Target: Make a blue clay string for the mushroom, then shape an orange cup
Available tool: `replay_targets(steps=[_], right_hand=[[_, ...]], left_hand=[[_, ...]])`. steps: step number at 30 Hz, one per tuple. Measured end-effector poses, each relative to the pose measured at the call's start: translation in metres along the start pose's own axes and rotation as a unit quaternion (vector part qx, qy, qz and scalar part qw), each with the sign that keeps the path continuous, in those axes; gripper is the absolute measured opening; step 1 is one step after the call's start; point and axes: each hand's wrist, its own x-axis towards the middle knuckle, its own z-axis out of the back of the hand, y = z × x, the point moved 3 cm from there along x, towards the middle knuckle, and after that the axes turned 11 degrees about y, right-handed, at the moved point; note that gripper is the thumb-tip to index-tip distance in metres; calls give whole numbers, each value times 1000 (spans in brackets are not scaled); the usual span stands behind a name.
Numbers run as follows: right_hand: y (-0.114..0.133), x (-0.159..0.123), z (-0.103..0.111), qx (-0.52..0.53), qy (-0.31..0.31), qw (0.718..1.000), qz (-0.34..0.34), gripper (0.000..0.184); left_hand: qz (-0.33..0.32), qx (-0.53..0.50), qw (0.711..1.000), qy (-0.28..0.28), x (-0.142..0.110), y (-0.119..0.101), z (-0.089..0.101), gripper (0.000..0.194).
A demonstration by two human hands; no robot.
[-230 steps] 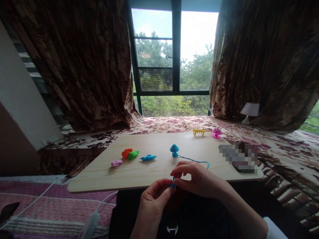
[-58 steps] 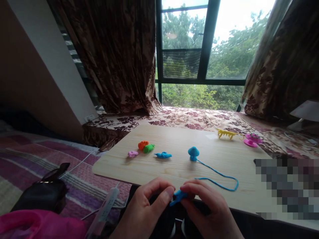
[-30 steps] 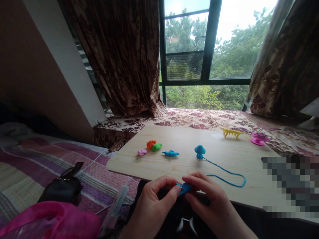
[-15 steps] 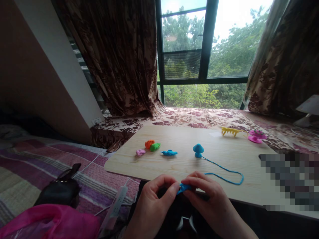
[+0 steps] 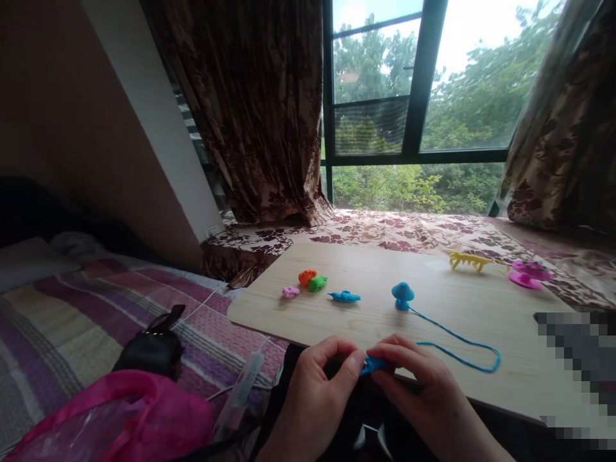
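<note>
At the table's near edge, my left hand (image 5: 323,393) and my right hand (image 5: 428,385) pinch a small blue piece (image 5: 373,365) between thumbs and fingertips. Fingers cover much of it, so its exact kind is unclear. A blue cord (image 5: 459,332) runs from the base of a blue toy mushroom (image 5: 403,292), loops to the right and returns behind my right hand, where its end is hidden. The mushroom stands upright beyond my hands. Left of it lies a blue bird-shaped piece (image 5: 344,296).
On the pale wooden table (image 5: 366,321) sit an orange piece (image 5: 307,277), a green piece (image 5: 317,283) and a pink piece (image 5: 290,292). Far right are a yellow comb-like piece (image 5: 469,261) and a magenta piece (image 5: 529,273). A power strip (image 5: 243,385) lies at left.
The view has turned slightly left, so everything appears shifted right. Both hands keep their pinch on the blue piece, with little visible finger movement.
</note>
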Motion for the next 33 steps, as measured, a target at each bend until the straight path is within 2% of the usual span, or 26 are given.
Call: replay_targets(steps=[10, 12, 15, 19, 22, 27, 33], right_hand=[[-5, 1, 1, -29, -10, 999, 15, 22], [-2, 2, 2, -17, 2, 1000, 13, 19], [2, 3, 4, -4, 6, 1000, 17, 17], [6, 3, 5, -5, 8, 1000, 5, 17], [8, 3, 6, -15, 13, 1000, -5, 17], [11, 4, 7, -16, 9, 1000, -15, 19], [12, 4, 8, -9, 8, 1000, -10, 21]], left_hand=[[-5, -41, 999, -25, -4, 2, 6, 23], [-26, -25, 999, -25, -5, 4, 9, 22], [-95, 51, 993, -36, -6, 7, 16, 19], [-213, 217, 950, -70, -6, 7, 22, 28], [-271, 299, 913, -60, -6, 2, 21, 30], [-295, 362, 883, -51, -3, -7, 18, 23], [-309, 374, 873, -51, -1, -5, 17, 23]])
